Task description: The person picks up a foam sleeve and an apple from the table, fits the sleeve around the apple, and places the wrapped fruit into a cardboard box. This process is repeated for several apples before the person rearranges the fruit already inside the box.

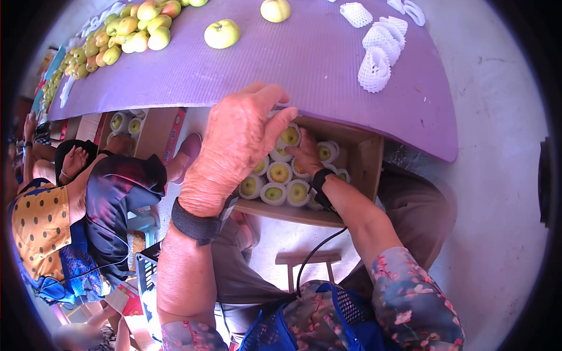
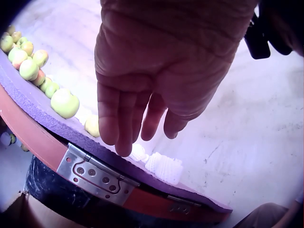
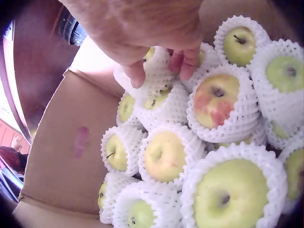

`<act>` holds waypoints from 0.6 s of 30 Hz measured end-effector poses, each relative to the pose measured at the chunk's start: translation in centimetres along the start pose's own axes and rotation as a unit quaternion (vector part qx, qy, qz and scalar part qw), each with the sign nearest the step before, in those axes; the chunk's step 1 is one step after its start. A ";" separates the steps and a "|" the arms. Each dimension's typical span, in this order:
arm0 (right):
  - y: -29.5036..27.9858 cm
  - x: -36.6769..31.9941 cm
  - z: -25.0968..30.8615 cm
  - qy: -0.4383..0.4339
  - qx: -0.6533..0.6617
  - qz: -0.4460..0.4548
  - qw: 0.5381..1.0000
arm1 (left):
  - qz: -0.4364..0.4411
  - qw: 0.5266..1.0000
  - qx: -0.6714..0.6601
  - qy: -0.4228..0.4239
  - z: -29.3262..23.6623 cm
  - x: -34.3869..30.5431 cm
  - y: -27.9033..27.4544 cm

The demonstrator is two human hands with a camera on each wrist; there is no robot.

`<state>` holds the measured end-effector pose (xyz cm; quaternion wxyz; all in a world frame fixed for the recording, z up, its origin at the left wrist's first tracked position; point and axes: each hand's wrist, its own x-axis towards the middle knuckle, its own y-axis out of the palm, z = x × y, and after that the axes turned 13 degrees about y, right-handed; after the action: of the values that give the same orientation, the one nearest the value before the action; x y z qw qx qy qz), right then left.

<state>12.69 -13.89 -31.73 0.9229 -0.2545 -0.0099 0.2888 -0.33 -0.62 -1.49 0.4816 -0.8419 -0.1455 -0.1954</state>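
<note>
My right hand is down in a cardboard box of apples in white foam nets. In the right wrist view its thumb and fingers grip a netted apple at the box's far side, on top of others. A red-blushed netted apple sits beside that hand. My left hand hovers by the table edge above the box, holding nothing. Its fingers hang relaxed and slightly bent in the left wrist view. Two bare apples, a nearer one and a farther one, sit on the purple-covered table.
Several unused foam nets lie on the table's right. A heap of bare apples fills its far left. The table edge overhangs part of the box. Another person sits at left near a second box of netted apples.
</note>
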 end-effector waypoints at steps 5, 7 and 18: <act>0.5 0.2 0.0 0.004 -0.051 -0.002 0.999 | 0.006 1.000 -0.002 -0.001 -0.1 0.1 -0.2; 0.4 0.2 -0.2 0.007 -0.054 -0.002 0.999 | 0.008 1.000 -0.001 0.004 0.0 0.1 -0.1; -0.8 0.1 -0.2 0.057 -0.031 0.018 0.998 | 0.031 0.999 -0.020 -0.020 0.4 1.0 0.3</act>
<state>13.23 -14.49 -31.57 0.9081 -0.2994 0.0382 0.2904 0.71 -0.38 -1.39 0.4671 -0.8593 -0.1249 -0.1668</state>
